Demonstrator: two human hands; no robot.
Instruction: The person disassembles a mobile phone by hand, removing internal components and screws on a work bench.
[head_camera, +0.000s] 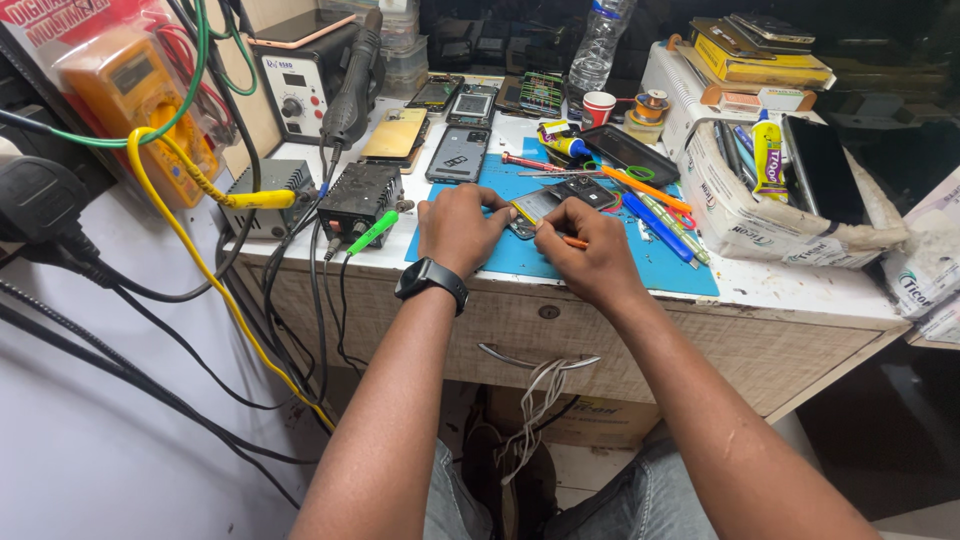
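Both hands' fingers (500, 205) curl closed, pinching opened phone (550, 200) and orange tool (573, 242).

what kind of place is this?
Most likely a phone repair bench. An opened phone lies on a blue work mat under both hands, more phones lie behind it, and a hot-air rework station and a yellow multimeter stand at the left.

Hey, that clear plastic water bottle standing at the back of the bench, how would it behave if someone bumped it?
The water bottle is tall, narrow and upright, so it would probably tip easily. Clear thin plastic suggests it is light and would dent rather than break. It would likely roll once down, towards the phones lying near it.
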